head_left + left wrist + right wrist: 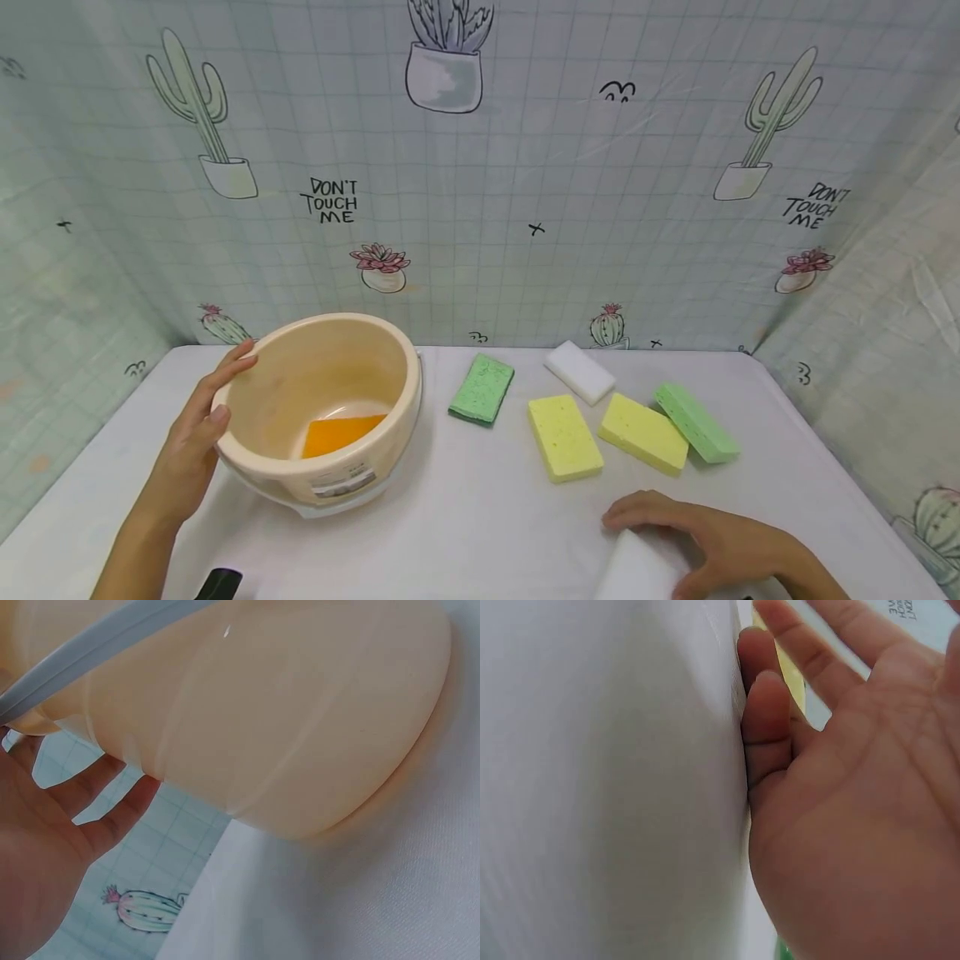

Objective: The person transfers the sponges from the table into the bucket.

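Nearest camera: white rectangular foam sponge block (637, 571) at table's front edge, right hand (705, 542) resting over it, fingers draped loosely round its far side, not clamped. Left hand (197, 437) open, straight fingers against rim of tilted cream plastic bowl (318, 408); orange flat sponge (341, 433) inside. Risks, as judgement: bowl tilted on white tablecloth (465, 517), could tip or roll if palm slackens; loose hold could drop white block off edge.
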Demonstrator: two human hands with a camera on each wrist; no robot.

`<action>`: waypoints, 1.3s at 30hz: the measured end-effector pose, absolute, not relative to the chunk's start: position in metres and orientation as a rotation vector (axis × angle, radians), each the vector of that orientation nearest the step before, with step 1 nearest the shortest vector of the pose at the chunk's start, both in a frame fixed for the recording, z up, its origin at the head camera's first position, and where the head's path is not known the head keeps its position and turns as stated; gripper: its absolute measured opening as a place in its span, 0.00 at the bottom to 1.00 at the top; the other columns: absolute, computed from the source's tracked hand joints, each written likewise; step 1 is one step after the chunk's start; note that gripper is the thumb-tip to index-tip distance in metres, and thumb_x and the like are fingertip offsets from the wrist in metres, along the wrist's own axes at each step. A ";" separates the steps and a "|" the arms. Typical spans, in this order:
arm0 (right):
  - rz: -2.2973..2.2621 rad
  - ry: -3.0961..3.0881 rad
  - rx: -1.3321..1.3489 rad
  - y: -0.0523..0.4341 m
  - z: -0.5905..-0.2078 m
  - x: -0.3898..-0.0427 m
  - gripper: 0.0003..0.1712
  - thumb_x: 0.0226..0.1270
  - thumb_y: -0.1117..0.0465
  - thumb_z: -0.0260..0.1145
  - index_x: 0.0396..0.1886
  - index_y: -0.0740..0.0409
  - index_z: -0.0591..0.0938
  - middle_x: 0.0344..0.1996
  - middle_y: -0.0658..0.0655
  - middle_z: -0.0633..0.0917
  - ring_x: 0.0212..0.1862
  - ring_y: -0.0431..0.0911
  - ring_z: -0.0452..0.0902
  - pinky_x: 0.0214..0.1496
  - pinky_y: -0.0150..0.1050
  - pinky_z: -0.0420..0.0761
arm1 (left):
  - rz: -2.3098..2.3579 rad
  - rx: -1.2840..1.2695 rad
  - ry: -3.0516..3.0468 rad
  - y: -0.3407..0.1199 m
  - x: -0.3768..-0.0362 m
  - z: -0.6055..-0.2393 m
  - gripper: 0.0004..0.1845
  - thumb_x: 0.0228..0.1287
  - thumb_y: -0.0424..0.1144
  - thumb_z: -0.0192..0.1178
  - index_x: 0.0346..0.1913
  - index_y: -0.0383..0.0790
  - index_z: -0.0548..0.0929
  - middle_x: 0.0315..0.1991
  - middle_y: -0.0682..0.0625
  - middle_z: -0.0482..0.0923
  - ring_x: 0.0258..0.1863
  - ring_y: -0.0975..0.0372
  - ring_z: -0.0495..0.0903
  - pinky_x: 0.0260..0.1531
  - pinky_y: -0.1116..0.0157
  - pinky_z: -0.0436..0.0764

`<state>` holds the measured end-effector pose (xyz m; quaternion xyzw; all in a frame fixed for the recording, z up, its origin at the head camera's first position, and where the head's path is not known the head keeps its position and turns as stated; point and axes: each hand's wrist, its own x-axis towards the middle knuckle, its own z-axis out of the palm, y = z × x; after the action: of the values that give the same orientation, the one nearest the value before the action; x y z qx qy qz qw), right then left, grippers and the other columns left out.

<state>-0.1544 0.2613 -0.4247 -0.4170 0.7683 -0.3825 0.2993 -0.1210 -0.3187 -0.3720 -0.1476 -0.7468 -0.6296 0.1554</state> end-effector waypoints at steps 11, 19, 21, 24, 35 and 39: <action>-1.036 2.063 -1.192 0.259 -0.424 -0.154 0.35 0.54 0.60 0.73 0.64 0.49 0.72 0.61 0.49 0.74 0.58 0.42 0.68 0.59 0.33 0.66 | -1.795 -0.441 -2.132 -0.318 -0.120 -0.371 0.25 0.74 0.35 0.36 0.71 0.33 0.58 0.76 0.48 0.44 0.74 0.57 0.41 0.62 0.75 0.57; -1.093 2.094 -1.188 0.257 -0.423 -0.155 0.35 0.54 0.61 0.74 0.63 0.51 0.72 0.58 0.50 0.75 0.52 0.41 0.70 0.47 0.35 0.73 | -1.792 -0.425 -2.135 -0.317 -0.121 -0.371 0.26 0.73 0.36 0.35 0.71 0.33 0.58 0.76 0.48 0.44 0.73 0.57 0.42 0.61 0.76 0.58; -1.132 2.066 -1.194 0.257 -0.421 -0.155 0.36 0.54 0.63 0.74 0.63 0.53 0.72 0.59 0.52 0.75 0.54 0.42 0.70 0.48 0.35 0.73 | -1.790 -0.418 -2.140 -0.317 -0.121 -0.371 0.26 0.73 0.35 0.35 0.72 0.34 0.58 0.76 0.48 0.44 0.73 0.57 0.42 0.61 0.76 0.58; -1.176 2.035 -1.241 0.257 -0.419 -0.158 0.36 0.54 0.67 0.72 0.64 0.55 0.70 0.60 0.54 0.73 0.55 0.43 0.69 0.49 0.35 0.74 | -1.788 -0.411 -2.143 -0.316 -0.120 -0.370 0.26 0.73 0.35 0.35 0.72 0.34 0.58 0.76 0.49 0.44 0.73 0.57 0.42 0.61 0.76 0.59; -1.210 2.053 -1.270 0.243 -0.405 -0.171 0.37 0.57 0.68 0.71 0.66 0.58 0.67 0.62 0.59 0.70 0.58 0.44 0.67 0.50 0.38 0.76 | -1.795 -0.461 -2.125 -0.316 -0.120 -0.369 0.26 0.73 0.36 0.35 0.72 0.35 0.59 0.76 0.48 0.44 0.73 0.57 0.42 0.61 0.76 0.58; -1.214 2.070 -1.253 0.233 -0.397 -0.176 0.37 0.58 0.65 0.71 0.66 0.58 0.67 0.62 0.59 0.70 0.59 0.44 0.66 0.51 0.39 0.76 | -1.789 -0.437 -2.135 -0.318 -0.120 -0.370 0.26 0.73 0.36 0.35 0.72 0.34 0.58 0.76 0.48 0.44 0.73 0.57 0.42 0.61 0.76 0.58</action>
<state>-0.1760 0.2331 -0.3971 -0.4518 0.7467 -0.4380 0.2155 -0.1204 -0.3179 -0.3705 -0.1529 -0.7475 -0.6262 0.1603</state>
